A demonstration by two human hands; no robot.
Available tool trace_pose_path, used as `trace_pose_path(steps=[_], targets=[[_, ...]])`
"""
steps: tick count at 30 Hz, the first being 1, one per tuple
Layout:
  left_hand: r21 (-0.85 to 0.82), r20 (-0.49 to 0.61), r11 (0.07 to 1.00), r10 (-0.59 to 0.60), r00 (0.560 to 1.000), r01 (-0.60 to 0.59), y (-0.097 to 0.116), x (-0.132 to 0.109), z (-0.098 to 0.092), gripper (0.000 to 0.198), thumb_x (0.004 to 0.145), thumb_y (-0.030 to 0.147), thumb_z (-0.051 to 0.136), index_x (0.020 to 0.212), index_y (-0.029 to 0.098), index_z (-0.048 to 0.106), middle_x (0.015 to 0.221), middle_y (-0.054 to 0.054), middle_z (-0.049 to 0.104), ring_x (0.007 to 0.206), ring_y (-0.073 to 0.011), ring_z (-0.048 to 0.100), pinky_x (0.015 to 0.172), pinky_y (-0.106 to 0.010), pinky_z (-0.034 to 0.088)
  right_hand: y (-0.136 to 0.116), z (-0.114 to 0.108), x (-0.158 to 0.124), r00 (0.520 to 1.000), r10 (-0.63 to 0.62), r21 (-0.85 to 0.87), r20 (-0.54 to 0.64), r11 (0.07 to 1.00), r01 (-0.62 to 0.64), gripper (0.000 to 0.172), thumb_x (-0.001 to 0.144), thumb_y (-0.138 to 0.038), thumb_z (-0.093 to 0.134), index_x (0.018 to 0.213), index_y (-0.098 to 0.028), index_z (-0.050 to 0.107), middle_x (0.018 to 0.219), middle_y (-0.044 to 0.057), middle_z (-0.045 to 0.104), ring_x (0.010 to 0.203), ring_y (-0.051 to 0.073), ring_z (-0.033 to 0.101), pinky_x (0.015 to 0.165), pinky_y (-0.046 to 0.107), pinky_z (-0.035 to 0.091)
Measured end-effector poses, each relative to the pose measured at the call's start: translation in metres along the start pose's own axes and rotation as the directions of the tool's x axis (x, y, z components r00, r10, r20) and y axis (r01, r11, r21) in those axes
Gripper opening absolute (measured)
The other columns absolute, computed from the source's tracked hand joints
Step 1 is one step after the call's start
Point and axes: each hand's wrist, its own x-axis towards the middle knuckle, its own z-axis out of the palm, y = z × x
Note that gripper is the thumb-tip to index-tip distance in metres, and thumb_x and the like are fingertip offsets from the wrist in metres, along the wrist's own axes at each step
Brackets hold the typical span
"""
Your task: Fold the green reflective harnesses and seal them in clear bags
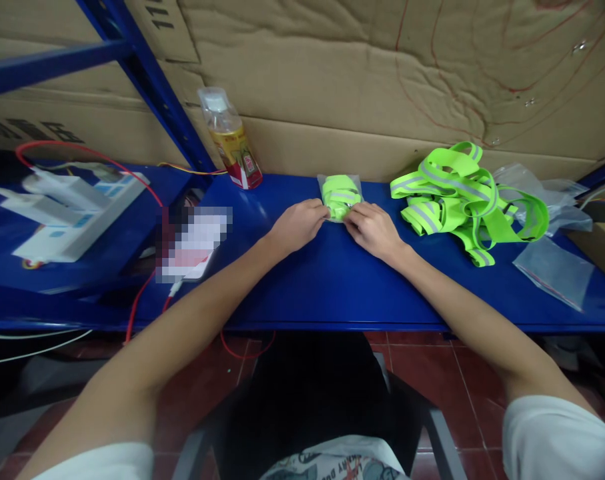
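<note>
fingers point(316, 210) on both sides of bagged strap point(341, 193)

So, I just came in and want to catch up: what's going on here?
The person's left hand and right hand are pinching the near corners of a small clear bag on the blue table. A folded neon strap is inside; whether the bag is sealed, I can't tell. More neon straps lie in a loose heap to the right, with a flat plastic bag beside them.

Dim, soft light; wide-angle edge distortion.
</note>
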Motion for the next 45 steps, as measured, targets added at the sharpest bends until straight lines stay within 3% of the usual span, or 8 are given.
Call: trace_pose_path(steps=[7, 14, 22, 31, 34, 39, 45], targets=[[0.093, 0.015, 0.995, 0.03, 0.999, -0.031, -0.002, 0.002, 0.001, 0.022, 0.104, 0.013, 0.053, 0.099, 0.015, 0.075, 0.093, -0.009, 0.074, 0.09, -0.0238, 0.071, 0.079, -0.035, 0.055, -0.003, 0.005, 0.001, 1.0, -0.019, 0.011, -0.018, 1.0, 0.02, 0.026, 0.111, -0.021, 0.055, 0.102, -0.015, 0.079, 0.104, 0.014, 0.075, 0.098, 0.028, 0.064, 0.084, 0.041, 0.046], [0.13, -0.016, 0.992, -0.008, 1.0, 0.01, 0.009, -0.003, -0.003, 0.024, 0.102, 0.009, 0.051, 0.104, 0.016, 0.074, 0.104, -0.012, 0.073, 0.1, -0.0256, 0.068, 0.078, -0.035, 0.055, -0.005, 0.006, 0.002, 0.999, -0.024, 0.055, -0.037, 0.998, 0.026, 0.032, 0.111, -0.019, 0.049, 0.096, -0.016, 0.077, 0.097, 0.013, 0.073, 0.092, 0.027, 0.062, 0.084, 0.04, 0.047], [0.169, 0.001, 0.979, -0.112, 0.994, 0.11, 0.006, -0.002, -0.001, 0.029, 0.099, 0.005, 0.049, 0.106, 0.015, 0.075, 0.1, -0.012, 0.077, 0.095, -0.0273, 0.069, 0.077, -0.038, 0.054, -0.006, 0.01, 0.002, 0.998, -0.026, 0.063, -0.057, 0.998, 0.029, 0.031, 0.112, -0.02, 0.051, 0.097, -0.016, 0.078, 0.099, 0.013, 0.074, 0.094, 0.026, 0.063, 0.085, 0.039, 0.048], [0.228, -0.037, 0.973, 0.024, 0.999, -0.015, 0.013, -0.002, -0.004, 0.027, 0.102, 0.008, 0.049, 0.102, 0.015, 0.076, 0.102, -0.016, 0.073, 0.104, -0.0315, 0.064, 0.085, -0.044, 0.055, -0.004, 0.012, 0.002, 0.997, 0.006, 0.068, -0.083, 0.998, 0.0, 0.028, 0.111, -0.023, 0.056, 0.098, -0.018, 0.08, 0.101, 0.012, 0.074, 0.096, 0.027, 0.064, 0.083, 0.04, 0.046], [0.197, -0.016, 0.978, 0.067, 0.998, -0.062, 0.011, -0.001, -0.003, 0.025, 0.103, 0.009, 0.05, 0.101, 0.015, 0.074, 0.1, -0.014, 0.072, 0.1, -0.0291, 0.064, 0.085, -0.041, 0.055, -0.004, 0.012, 0.003, 0.997, 0.002, 0.064, -0.082, 0.998, 0.003, 0.029, 0.112, -0.024, 0.055, 0.097, -0.019, 0.08, 0.101, 0.012, 0.075, 0.097, 0.027, 0.064, 0.083, 0.04, 0.046], [0.179, 0.004, 0.982, 0.056, 0.998, -0.056, 0.005, 0.001, 0.002, 0.024, 0.102, 0.007, 0.051, 0.099, 0.015, 0.074, 0.096, -0.012, 0.072, 0.093, -0.0261, 0.065, 0.079, -0.038, 0.054, -0.005, 0.011, 0.003, 0.996, 0.012, 0.055, -0.089, 0.998, -0.007, 0.026, 0.11, -0.025, 0.058, 0.097, -0.02, 0.081, 0.1, 0.012, 0.075, 0.097, 0.027, 0.064, 0.081, 0.04, 0.044], [0.227, -0.005, 0.973, 0.051, 0.999, -0.049, 0.009, 0.001, 0.001, 0.027, 0.104, 0.007, 0.048, 0.104, 0.012, 0.074, 0.102, -0.015, 0.073, 0.098, -0.0287, 0.067, 0.081, -0.04, 0.055, -0.003, 0.004, 0.001, 0.994, 0.033, 0.011, -0.105, 0.999, -0.032, 0.02, 0.105, -0.024, 0.064, 0.094, -0.02, 0.081, 0.099, 0.01, 0.077, 0.095, 0.028, 0.064, 0.078, 0.041, 0.039]])
